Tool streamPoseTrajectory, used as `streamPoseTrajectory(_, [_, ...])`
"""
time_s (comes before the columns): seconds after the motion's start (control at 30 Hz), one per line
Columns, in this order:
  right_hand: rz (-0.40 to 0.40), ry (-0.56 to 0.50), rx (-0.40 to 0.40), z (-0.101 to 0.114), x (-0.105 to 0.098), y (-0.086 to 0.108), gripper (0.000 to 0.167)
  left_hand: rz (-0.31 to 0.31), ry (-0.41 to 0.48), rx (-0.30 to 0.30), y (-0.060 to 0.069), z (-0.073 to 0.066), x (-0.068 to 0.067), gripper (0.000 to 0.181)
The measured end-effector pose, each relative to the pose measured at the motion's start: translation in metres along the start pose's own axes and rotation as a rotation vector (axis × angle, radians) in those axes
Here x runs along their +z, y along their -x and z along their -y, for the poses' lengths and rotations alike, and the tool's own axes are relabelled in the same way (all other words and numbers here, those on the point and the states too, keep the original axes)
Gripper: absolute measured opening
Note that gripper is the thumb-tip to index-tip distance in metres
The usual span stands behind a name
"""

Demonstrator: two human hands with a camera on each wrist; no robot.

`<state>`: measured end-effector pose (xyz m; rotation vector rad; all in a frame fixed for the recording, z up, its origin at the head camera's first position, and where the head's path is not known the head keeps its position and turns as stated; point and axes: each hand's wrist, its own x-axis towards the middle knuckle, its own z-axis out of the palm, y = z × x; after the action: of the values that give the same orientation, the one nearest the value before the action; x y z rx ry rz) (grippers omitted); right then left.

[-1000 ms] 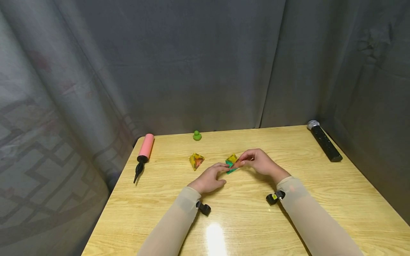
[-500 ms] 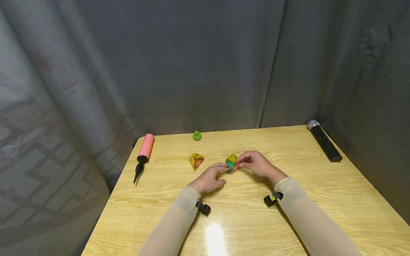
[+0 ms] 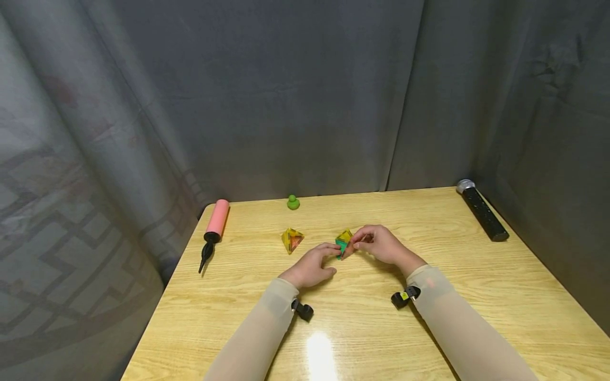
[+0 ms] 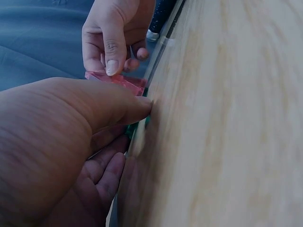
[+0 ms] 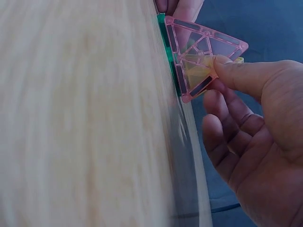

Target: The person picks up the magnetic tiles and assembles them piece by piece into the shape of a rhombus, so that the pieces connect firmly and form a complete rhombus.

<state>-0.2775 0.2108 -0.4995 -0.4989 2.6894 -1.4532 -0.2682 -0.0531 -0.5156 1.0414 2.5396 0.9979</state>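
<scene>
In the head view, my right hand (image 3: pixel 383 245) pinches a red translucent triangular magnetic tile (image 5: pixel 203 40) between thumb and fingertips. That tile stands raised with its lower edge along a green magnetic tile (image 3: pixel 341 245) on the table. A yellow tile (image 3: pixel 344 235) stands at the green tile's far side. My left hand (image 3: pixel 312 266) has its fingers stretched out, their tips touching the green tile's left side. To the left sits a small pyramid of yellow and red tiles (image 3: pixel 292 240), apart from both hands.
A pink hand pump (image 3: pixel 217 219) with a black nozzle lies at the table's left. Near the back edge is a small green knobbed object (image 3: pixel 293 202). At the right lies a black microphone (image 3: pixel 483 212) with a silver head. Grey curtains (image 3: pixel 286 95) hang behind the wooden table (image 3: pixel 362 328).
My right hand has shifted slightly left and toward me, and the red tile has turned with it to stand steeper at the green tile's edge. My left hand has stayed put.
</scene>
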Motion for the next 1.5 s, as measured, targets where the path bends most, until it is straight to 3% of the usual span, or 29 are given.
streamPoseTrajectory(0.2, [-0.018, 0.008, 0.014, -0.001, 0.001, 0.000, 0.012, 0.002, 0.006, -0.010, 0.000, 0.001, 0.000, 0.054])
streamPoseTrajectory(0.43, [-0.043, -0.013, 0.019, -0.004, 0.005, -0.002, 0.026, 0.013, -0.016, -0.022, 0.001, 0.001, 0.000, 0.055])
streamPoseTrajectory(0.83, [-0.045, 0.046, 0.008, -0.006, 0.009, -0.003, 0.017, 0.017, -0.015, -0.020, 0.000, 0.001, -0.001, 0.054])
streamPoseTrajectory(1.23, [0.008, 0.077, 0.083, -0.011, 0.009, -0.003, 0.031, 0.051, 0.002, -0.035, 0.003, -0.001, -0.002, 0.054])
streamPoseTrajectory(1.5, [0.004, 0.058, 0.077, -0.011, 0.010, -0.002, 0.028, 0.049, 0.000, -0.030, 0.002, 0.000, -0.001, 0.053])
